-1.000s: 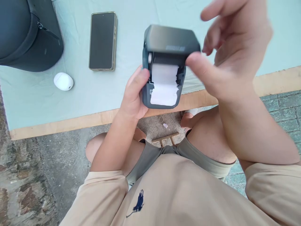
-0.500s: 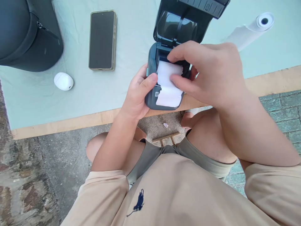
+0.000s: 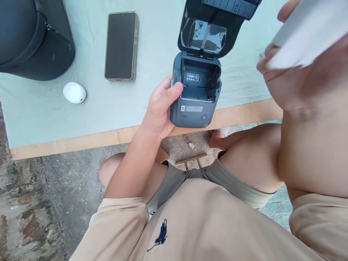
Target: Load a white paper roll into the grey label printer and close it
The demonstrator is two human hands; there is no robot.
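The left hand grips the boxy, matte dark-grey printer at the desk edge, its hinged lid up, while the right hand, raised near the camera, clasps a smooth white paper roll.

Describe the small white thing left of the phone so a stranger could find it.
Start at the pale green tablecloth and find the dark phone lying face up. Below and left of it, near the black bag, sits a white pebble-shaped case: the only small, rounded, glossy white item there.
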